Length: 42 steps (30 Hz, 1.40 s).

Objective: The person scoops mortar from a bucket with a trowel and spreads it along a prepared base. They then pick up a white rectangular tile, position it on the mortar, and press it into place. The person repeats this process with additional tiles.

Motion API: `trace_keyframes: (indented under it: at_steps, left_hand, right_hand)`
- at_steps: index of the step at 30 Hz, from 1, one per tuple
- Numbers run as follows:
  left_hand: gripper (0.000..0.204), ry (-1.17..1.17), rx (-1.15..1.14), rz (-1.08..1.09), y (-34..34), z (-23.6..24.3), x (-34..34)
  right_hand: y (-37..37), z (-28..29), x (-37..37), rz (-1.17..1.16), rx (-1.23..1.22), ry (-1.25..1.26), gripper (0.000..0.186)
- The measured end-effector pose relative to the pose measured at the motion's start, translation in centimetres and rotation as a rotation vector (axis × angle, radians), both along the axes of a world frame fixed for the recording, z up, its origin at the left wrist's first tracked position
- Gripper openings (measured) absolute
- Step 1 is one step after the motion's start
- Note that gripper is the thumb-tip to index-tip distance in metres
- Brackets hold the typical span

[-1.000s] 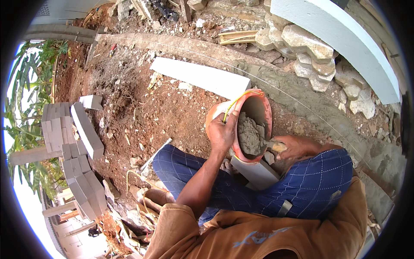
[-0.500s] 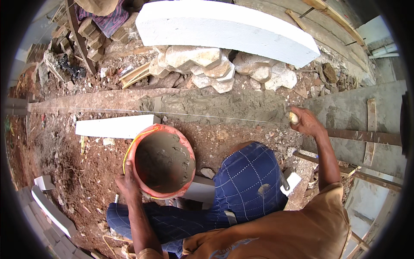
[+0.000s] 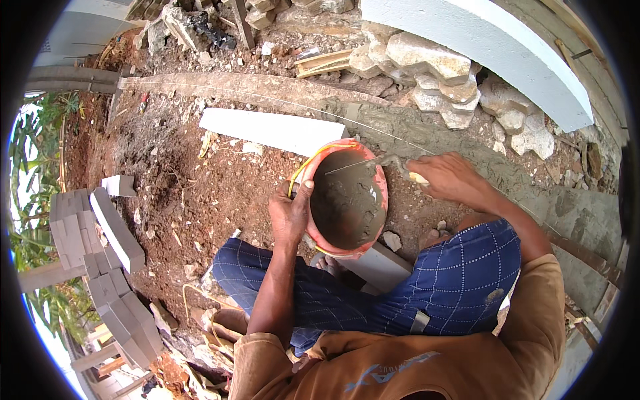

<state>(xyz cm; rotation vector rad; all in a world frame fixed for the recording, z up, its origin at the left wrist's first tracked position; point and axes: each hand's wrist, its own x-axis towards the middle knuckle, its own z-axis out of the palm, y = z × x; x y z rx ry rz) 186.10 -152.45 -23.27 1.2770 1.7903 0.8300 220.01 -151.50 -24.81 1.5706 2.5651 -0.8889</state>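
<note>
Stony reddish soil [image 3: 167, 175] surrounds a red bucket [image 3: 381, 190] of mortar [image 3: 347, 200], near a white block [image 3: 273, 131]. The left hand [image 3: 291, 212] clasps the bucket's rim; the right hand [image 3: 455, 177] grips a trowel [image 3: 418, 179], blade over the mortar.

the shirt [image 3: 467, 360] is brown — trousers [image 3: 460, 277] checked blue.

Wooden strips [image 3: 324, 65] lie beside pale stacked pavers [image 3: 430, 57].

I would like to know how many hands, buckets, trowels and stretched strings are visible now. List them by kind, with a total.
Hands: 2 (left hand, right hand)
Buckets: 1, the red bucket
Trowels: 1, the trowel
Stretched strings: 1, the white string
Total: 5
</note>
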Motion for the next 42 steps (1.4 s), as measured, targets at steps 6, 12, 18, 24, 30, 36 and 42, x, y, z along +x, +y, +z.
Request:
trace_keyframes:
  at_steps: [6, 12, 18, 24, 30, 36, 42]
  left_hand:
    - [0.022, -0.056, -0.04, -0.08, 0.0, -1.6, -0.8]
    - [0.021, -0.131, 0.022, 0.004, -0.9, -0.9, -0.8]
    - [0.02, -0.129, 0.039, -0.022, -0.9, -1.5, -0.3]
    - [0.023, -0.109, 0.008, -0.039, -1.2, -1.1, 0.9]
    - [0.038, 0.032, -0.065, -0.117, -0.7, -2.6, 2.0]
    - [0.033, -0.108, 0.09, -0.051, -1.1, -3.2, 0.6]
    - [0.027, 0.016, -0.016, -0.042, -0.4, -1.3, -0.1]
  right_hand:
    - [-1.5, -10.4, -12.7, 0.287, 0.296, 0.023, 0.03]
    - [2.0, -6.0, -10.3, 0.366, 0.364, -0.025, 0.035]
    - [-1.8, -10.9, -9.9, 0.429, 0.126, 0.089, 0.028]
    - [0.6, -8.7, -6.8, 0.13, -0.063, 0.008, 0.038]
    - [-4.8, -16.1, -10.3, 0.212, -0.657, 0.39, 0.045]
    - [-5.7, -9.1, -8.8, 0.031, -1.154, 0.551, 0.054]
    - [-4.3, -5.0, -0.9, -0.022, -0.975, 0.484, 0.062]
